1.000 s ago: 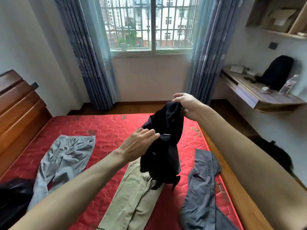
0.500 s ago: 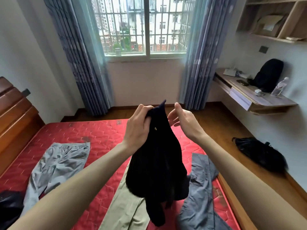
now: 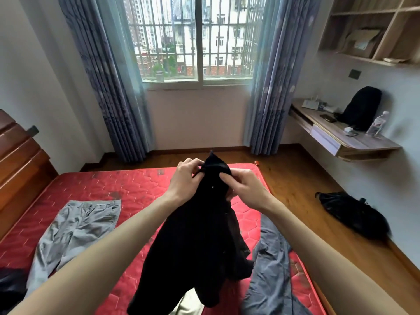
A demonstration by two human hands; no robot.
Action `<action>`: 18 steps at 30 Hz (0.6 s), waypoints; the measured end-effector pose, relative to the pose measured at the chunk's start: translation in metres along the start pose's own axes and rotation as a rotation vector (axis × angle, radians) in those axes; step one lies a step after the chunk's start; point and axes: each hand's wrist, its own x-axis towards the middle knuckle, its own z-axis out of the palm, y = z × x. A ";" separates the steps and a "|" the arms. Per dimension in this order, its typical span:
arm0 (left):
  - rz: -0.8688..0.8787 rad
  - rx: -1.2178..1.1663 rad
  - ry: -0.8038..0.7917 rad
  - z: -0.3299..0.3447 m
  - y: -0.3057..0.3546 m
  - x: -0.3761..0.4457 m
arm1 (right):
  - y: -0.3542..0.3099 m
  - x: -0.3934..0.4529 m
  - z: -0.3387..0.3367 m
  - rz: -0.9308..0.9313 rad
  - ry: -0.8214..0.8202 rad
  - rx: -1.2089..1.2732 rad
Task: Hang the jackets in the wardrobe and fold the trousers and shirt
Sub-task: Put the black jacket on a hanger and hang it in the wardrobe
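Both hands work in my head view: left hand (image 3: 186, 178) and right hand (image 3: 244, 189) have their fingers pinched on the top of the black jacket (image 3: 195, 242), which hangs above the red mattress (image 3: 127, 192). Grey trousers (image 3: 75, 228) lie left; blue-grey trousers (image 3: 270, 264) lie right.

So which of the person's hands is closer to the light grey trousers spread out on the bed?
Left. The left hand grips the black garment on the side toward the light grey trousers. The right hand holds the garment's other side, farther away.
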 end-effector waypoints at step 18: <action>0.039 0.222 0.182 -0.033 0.042 -0.052 | -0.132 0.066 0.035 0.237 0.378 0.667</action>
